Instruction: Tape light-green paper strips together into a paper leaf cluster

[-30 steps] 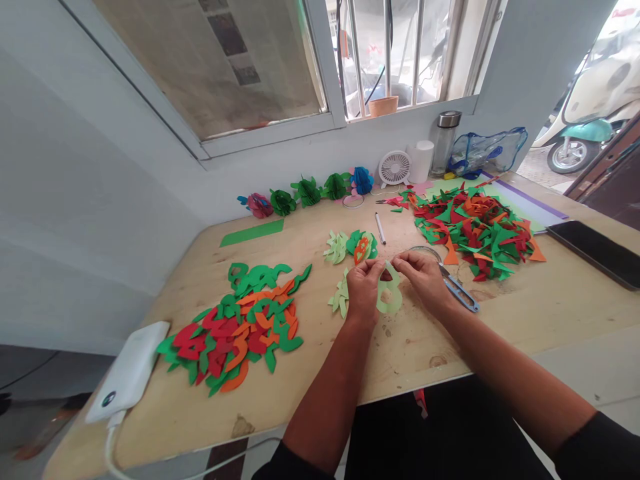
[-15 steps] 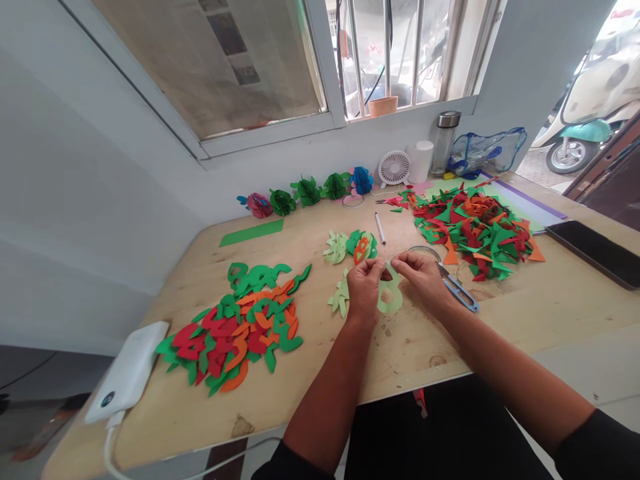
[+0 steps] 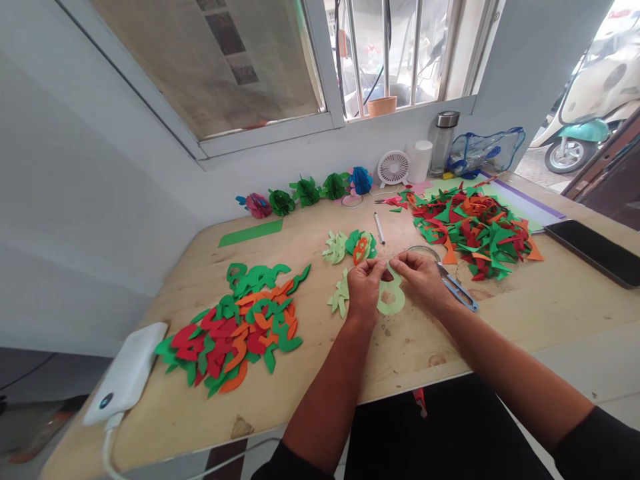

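Between my two hands is a pale green paper cutout (image 3: 391,304) with a round hole in its lower part. My left hand (image 3: 367,280) pinches its upper left edge, thumb against fingers. On the other side my right hand (image 3: 417,275) pinches the upper right edge; the fingertips of both hands almost meet. Just left of my left hand lie light green leaf-shaped cutouts (image 3: 340,293). Beyond them are another light green cutout (image 3: 335,247) and a green piece with an orange oval cutout (image 3: 361,248) on it. Blue-handled snips (image 3: 459,288) rest beside my right wrist.
A heap of green, red and orange cutouts (image 3: 245,327) covers the left of the table (image 3: 320,360). Paper scraps (image 3: 480,230) pile up at right, near a phone (image 3: 595,250). Along the wall stand paper turtles (image 3: 306,192), a fan (image 3: 394,168) and a bottle (image 3: 444,143). A power bank (image 3: 127,370) lies at left.
Both hands stay in nearly the same place, still pinching the pale green cutout. The whole view has shifted very slightly; nothing else on the table has visibly moved.
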